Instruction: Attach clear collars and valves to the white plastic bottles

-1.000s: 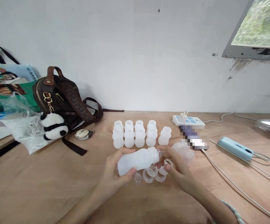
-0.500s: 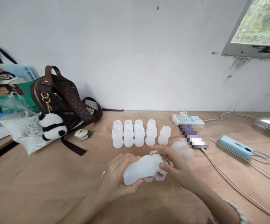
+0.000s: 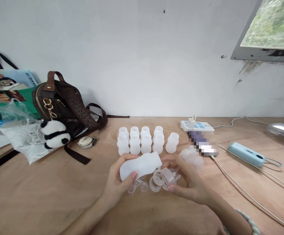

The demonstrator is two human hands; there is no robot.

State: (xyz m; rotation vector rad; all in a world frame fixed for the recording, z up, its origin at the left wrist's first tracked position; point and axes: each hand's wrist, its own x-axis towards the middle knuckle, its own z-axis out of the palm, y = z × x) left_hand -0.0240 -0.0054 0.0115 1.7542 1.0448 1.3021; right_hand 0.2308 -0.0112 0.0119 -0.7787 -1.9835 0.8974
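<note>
- Here we are, up on the person's head, a single camera looking forward and down over the bench (image 3: pixel 70 195)!
- Close in, below centre, the left hand (image 3: pixel 119 174) and right hand (image 3: pixel 191 184), seen from above and behind!
- Dead ahead, almost square-on, the wall (image 3: pixel 142 58) fills the upper half!
- And it's wide: backpack (image 3: pixel 68 101) well inside the left, window (image 3: pixel 271 29) cut off at upper right!
</note>
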